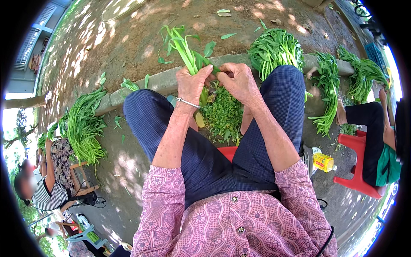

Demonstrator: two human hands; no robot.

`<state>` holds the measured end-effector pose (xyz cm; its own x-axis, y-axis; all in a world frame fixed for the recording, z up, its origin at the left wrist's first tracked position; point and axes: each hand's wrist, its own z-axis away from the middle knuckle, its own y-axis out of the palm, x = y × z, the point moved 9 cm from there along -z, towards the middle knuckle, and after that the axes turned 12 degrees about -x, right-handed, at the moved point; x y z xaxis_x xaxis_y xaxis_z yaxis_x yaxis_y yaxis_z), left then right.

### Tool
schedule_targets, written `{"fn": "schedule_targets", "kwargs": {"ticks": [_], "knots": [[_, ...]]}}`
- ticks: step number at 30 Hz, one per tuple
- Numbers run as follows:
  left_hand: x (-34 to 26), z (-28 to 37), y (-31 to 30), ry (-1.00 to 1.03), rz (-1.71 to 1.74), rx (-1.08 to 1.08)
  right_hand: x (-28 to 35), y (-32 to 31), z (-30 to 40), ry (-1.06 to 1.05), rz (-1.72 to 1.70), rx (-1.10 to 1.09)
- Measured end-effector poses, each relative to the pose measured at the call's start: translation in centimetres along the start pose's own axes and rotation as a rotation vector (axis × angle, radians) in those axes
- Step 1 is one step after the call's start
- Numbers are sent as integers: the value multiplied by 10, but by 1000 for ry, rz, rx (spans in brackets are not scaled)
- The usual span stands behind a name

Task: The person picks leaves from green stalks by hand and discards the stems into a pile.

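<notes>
My left hand (pixel 192 83), with a metal bangle at the wrist, grips a small bunch of water spinach stalks (pixel 184 53). The thick pale-green stems point up and away from me. Beside it, my right hand (pixel 236 80) pinches a dark green leaf (pixel 203 60) at the bunch, its fingertips close to my left thumb. Below both hands, a heap of loose green leaves and trimmings (pixel 223 112) lies on the ground between my feet. A yellowish leaf (pixel 199 119) rests at the heap's left edge.
A large water spinach bundle (pixel 276 48) lies over the stone curb (pixel 163 80) by my right knee; another pile (pixel 84 128) is at left. People sit on both sides, one on a red plastic stool (pixel 354 160). A yellow-labelled bottle (pixel 324 162) lies at right.
</notes>
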<state>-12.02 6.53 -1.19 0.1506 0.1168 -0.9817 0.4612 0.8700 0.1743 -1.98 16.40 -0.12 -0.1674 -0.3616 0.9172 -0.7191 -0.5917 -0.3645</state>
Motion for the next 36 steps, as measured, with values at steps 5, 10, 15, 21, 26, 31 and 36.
{"fn": "schedule_targets", "kwargs": {"ticks": [5, 10, 15, 21, 26, 31, 36], "knots": [[-1, 1, -1, -4, 20, -19, -2, 1, 0, -10, -65, -22], [0, 1, 1, -16, 41, -13, -11, 2, -2, 66, -145, -39], [5, -1, 3, -76, 116, 4, -13, 0, -3, 147, -297, -45], [8, -9, -6, -154, 279, -39, -9, 4, 3, 106, -140, 71], [9, -10, -9, -175, 319, -37, 4, 17, 12, -8, -85, 172], [6, -3, -2, -155, 237, 3, 1, 4, 2, 3, -190, 38], [9, 3, 6, -160, 203, 78, 3, 1, 0, 74, -305, 8]]}}
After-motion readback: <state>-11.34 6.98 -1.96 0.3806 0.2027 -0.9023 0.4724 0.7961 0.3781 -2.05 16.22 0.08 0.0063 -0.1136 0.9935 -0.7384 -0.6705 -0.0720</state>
